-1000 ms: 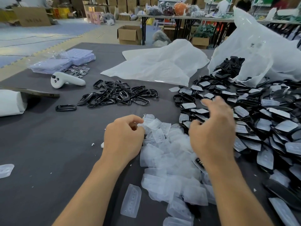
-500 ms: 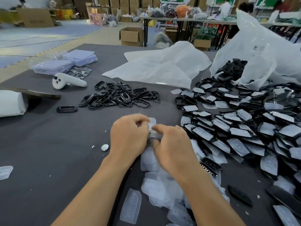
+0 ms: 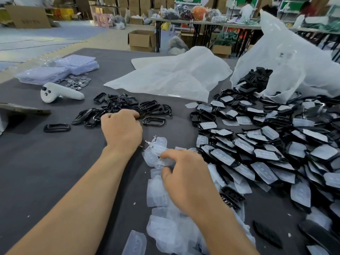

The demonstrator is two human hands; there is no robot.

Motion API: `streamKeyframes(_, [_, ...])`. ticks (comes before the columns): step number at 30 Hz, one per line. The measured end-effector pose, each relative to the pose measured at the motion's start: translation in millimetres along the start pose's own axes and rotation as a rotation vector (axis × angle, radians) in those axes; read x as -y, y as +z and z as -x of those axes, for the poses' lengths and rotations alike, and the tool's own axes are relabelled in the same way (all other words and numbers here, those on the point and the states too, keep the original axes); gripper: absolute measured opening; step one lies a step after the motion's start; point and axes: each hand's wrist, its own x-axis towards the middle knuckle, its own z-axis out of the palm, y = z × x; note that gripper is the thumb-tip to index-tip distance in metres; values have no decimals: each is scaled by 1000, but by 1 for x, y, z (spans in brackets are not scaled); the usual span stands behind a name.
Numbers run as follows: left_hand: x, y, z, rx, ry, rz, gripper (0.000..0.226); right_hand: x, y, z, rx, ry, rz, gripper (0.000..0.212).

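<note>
My left hand (image 3: 121, 130) reaches forward to the near edge of a pile of black plastic frames (image 3: 127, 106). Its fingers curl round a black frame there, and the fingertips are partly hidden. My right hand (image 3: 184, 173) rests on a heap of translucent silicone pads (image 3: 160, 192) and pinches one pad (image 3: 159, 147) between thumb and fingers. To the right lies a large spread of black frames with pads fitted in them (image 3: 266, 155).
The grey table (image 3: 46, 172) also holds a white controller (image 3: 60, 92), a lone black frame (image 3: 57, 127), small metal discs (image 3: 77, 81), flat bagged packs (image 3: 55, 70), a white plastic sheet (image 3: 171, 76) and an open white bag (image 3: 294, 57) spilling black parts.
The hands were together over the pad heap. Since then my left hand has moved forward and left to the black frame pile, while my right hand stayed on the pads.
</note>
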Motion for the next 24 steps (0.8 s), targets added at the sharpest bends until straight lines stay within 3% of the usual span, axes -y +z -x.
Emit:
streamKeyframes(4, [-3,-16,9,-153,-86,117,32,2,-2,1,27,4,-11,36])
streamKeyframes(8, [-8,-35,27,-233,-11,403,27,2,-6,2,78,24,-61,37])
streamKeyframes(11, [-20,-41,60,-111,-22,638,20,6,-9,2,55,61,-103,36])
streamKeyframes(15, [-23,-49,100,-26,-29,822,22,10,-18,2,-98,122,-337,27])
streamKeyframes(19, [-21,-56,117,23,-69,878,25,10,-23,7,-105,109,-488,42])
streamKeyframes(24, [-26,-57,115,355,-260,1202,18,4,-25,9,-143,56,-430,14])
